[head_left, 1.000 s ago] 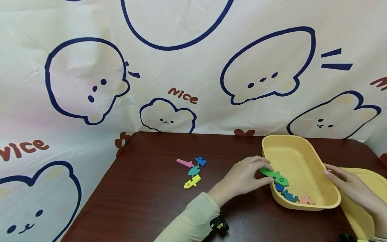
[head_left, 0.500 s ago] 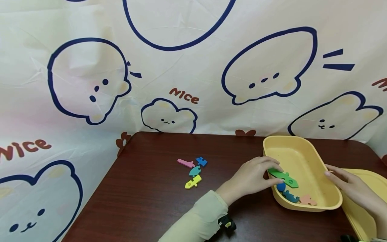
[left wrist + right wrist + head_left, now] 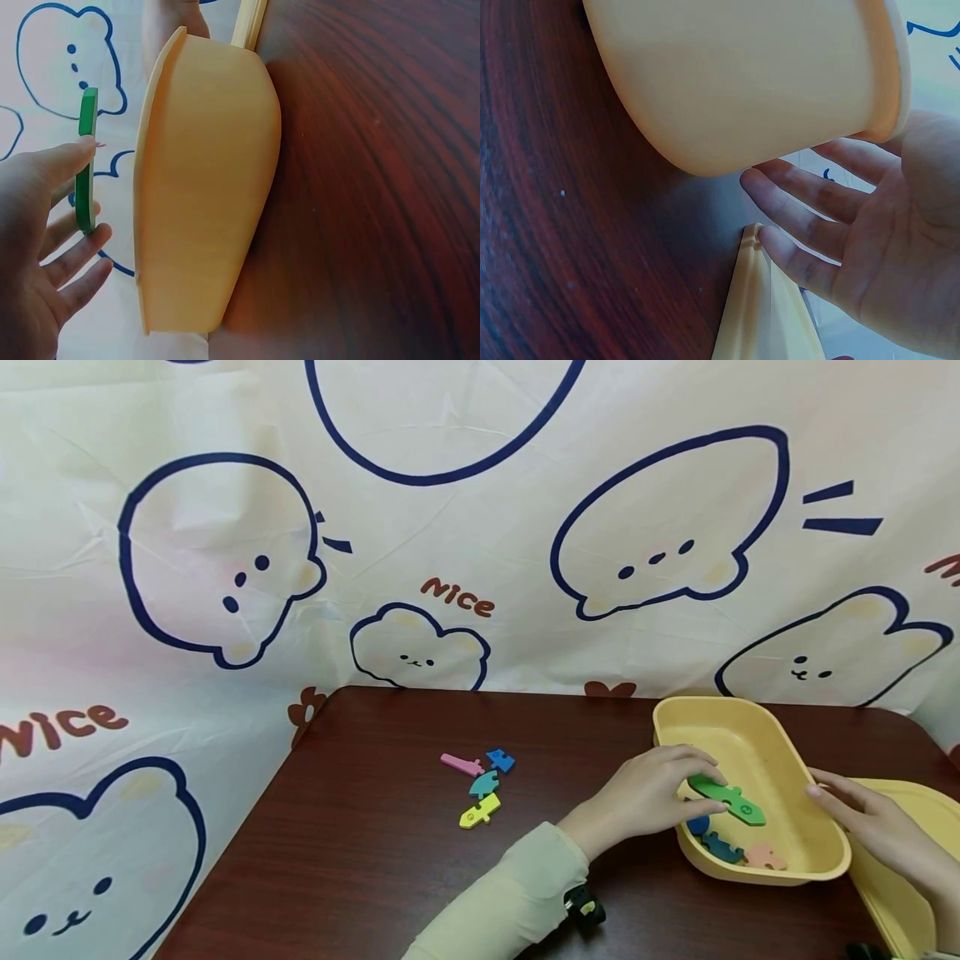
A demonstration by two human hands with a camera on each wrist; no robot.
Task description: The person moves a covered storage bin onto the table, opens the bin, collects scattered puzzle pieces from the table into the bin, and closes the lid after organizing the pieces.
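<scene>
Piece (image 3: 740, 807), flat, green, pointed; left hand (image 3: 656, 789) pinches it.

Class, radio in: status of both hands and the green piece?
Left hand pinching green piece over yellow tray. Right hand touching tray's side. Other pieces in tray, none apparently blocking.

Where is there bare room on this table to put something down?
The table is bare left of the four loose puzzle pieces, and between them and the yellow tray, beyond the left hand. Crowded: the tray's near half, with more pieces and the held green piece, and its right side, by the right hand and lid.
</scene>
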